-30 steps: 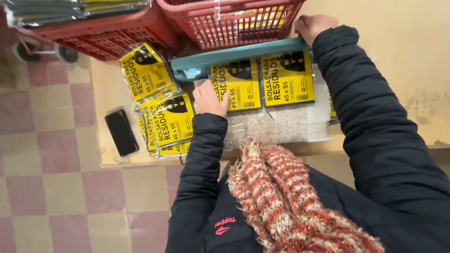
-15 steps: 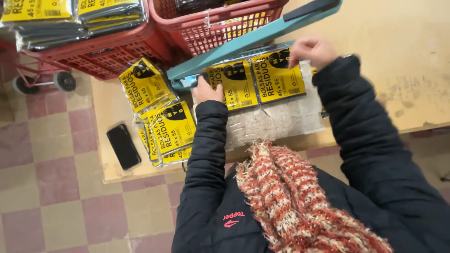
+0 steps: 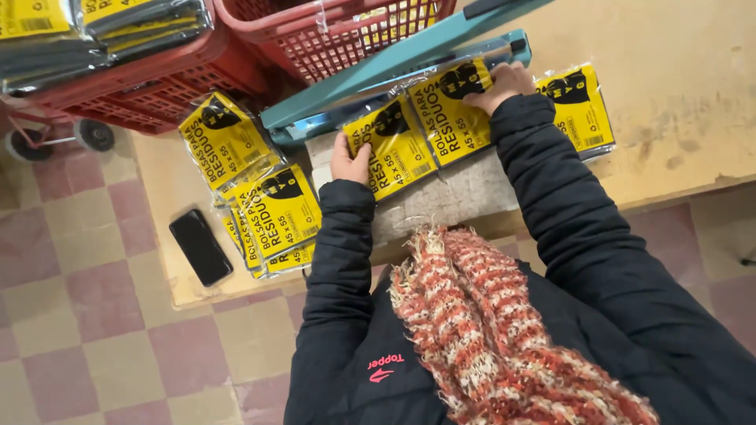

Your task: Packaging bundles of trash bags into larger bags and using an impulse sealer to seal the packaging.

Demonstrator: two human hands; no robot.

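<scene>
— What crowds the hands?
— A raised teal sealer arm (image 3: pixel 394 67) and red baskets (image 3: pixel 331 31) behind; a loose packet pile (image 3: pixel 260 197) and a black phone (image 3: pixel 201 246) lie leftward.
— And the grip?
— Left hand (image 3: pixel 349 161) and right hand (image 3: pixel 504 83) each press flat, fingers spread, on yellow packets (image 3: pixel 425 130) — tan table (image 3: pixel 685 94), bare to the right, tiled floor (image 3: pixel 87 330) below.

Packets (image 3: pixel 394 148) yellow with black print, clear wrap. Sealer arm (image 3: pixel 394 67) teal. Baskets (image 3: pixel 331 35) red mesh. Table (image 3: pixel 677 102) pale tan, scuffed. Phone (image 3: pixel 201 246) black. Floor (image 3: pixel 71 315) checkered pink and beige tiles. Jacket (image 3: pixel 339 315) black; scarf (image 3: pixel 488 330) knitted red, orange, cream. Pad (image 3: pixel 449 197) grey speckled.
</scene>
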